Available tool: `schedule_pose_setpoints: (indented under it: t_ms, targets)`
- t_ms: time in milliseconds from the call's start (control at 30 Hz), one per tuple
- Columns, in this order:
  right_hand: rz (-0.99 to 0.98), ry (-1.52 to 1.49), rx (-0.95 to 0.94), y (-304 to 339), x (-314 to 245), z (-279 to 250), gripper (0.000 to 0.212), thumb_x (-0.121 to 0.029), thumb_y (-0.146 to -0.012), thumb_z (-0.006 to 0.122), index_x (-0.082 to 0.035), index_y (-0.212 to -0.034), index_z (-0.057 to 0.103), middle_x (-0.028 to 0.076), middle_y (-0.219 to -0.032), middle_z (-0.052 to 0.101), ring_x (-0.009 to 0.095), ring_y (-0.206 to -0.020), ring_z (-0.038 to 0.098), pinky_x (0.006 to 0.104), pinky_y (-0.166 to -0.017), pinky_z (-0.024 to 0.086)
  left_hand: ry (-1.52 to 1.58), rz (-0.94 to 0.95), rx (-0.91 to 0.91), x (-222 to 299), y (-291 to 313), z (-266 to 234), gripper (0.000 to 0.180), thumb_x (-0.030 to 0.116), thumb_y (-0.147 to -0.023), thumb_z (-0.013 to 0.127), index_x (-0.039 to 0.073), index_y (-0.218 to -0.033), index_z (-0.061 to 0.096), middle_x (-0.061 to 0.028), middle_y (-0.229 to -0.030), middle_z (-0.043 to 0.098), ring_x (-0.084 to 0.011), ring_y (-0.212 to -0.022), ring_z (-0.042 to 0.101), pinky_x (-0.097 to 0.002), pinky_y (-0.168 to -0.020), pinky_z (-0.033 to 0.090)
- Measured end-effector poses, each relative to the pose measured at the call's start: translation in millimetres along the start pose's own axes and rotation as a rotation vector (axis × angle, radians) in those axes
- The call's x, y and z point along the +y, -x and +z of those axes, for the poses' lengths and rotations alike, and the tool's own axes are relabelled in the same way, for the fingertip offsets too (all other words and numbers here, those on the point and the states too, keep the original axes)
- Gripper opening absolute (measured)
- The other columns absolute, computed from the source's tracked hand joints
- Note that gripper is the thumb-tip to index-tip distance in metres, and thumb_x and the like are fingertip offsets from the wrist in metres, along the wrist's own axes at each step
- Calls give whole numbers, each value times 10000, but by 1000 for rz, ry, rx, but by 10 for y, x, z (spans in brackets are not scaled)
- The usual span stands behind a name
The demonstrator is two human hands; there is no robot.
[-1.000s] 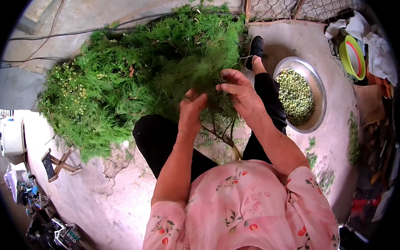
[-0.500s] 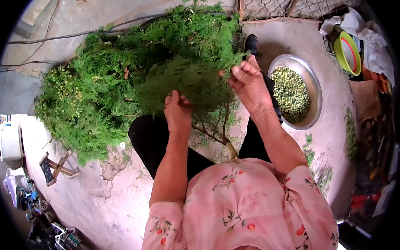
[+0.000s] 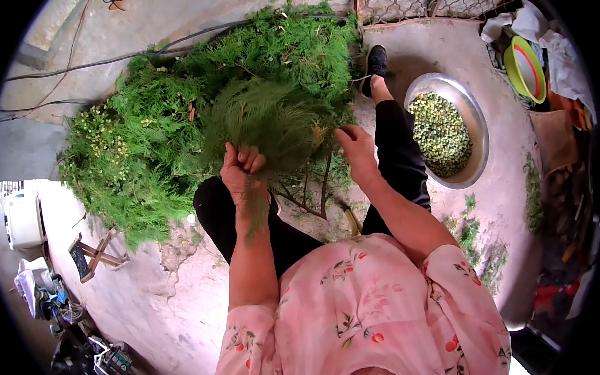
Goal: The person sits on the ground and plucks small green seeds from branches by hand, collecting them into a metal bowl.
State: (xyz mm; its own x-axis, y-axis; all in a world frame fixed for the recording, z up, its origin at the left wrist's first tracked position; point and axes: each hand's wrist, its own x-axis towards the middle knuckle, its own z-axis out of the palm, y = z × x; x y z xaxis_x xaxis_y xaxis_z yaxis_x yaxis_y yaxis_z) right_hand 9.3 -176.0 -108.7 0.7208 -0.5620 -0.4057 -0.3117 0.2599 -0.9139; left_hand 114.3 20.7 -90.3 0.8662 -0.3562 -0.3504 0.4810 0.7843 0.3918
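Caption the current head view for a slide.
Left hand gripping feathery evergreen foliage, right hand near it; metal basin of berry-like green pieces at right.

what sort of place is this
Likely a household yard or courtyard: it has a rough, cracked floor, a metal lattice at the far edge and a heap of leafy branches.

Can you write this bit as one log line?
left hand: grips leafy branch | right hand: near branch, contact unclear | metal basin: holds small round green pieces

Leg (image 3: 399, 147) between right grip (image 3: 357, 150) and basin (image 3: 476, 118)
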Motion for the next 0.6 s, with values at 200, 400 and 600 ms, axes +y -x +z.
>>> schedule_pose_setpoints:
  t_ms: [200, 400, 600]
  targets:
    - [453, -514, -445, 143, -361, 242, 248, -170, -820, 576, -15, -1013, 561, 75, -865, 607, 186, -713, 588, 295, -663, 505, -65, -26, 29, -56, 106, 227, 323, 332, -911, 426, 99, -689, 395, 34, -537, 286, -79, -436, 220, -212, -376, 174]
    - [166, -411, -674, 364, -444, 383, 245, -88, -817, 548, -21, -1053, 557, 67, -1022, 597, 179, -879, 582, 336, -758, 476, -104, -33, -76, -66, 62, 145, 295, 397, -890, 439, 124, -783, 474, 58, -495, 248, -70, -403, 193, -216, -369, 154]
    - [-687, 333, -394, 547, -446, 514, 297, -23, -779, 499, -56, -1073, 527, 74, -878, 584, 235, -708, 582, 353, -608, 459, -29, -71, -218, -203, 60, 328, 403, 466, -876, 426, 94, -1005, 513, -22, -701, 499, -130, -591, 458, -262, -517, 378]
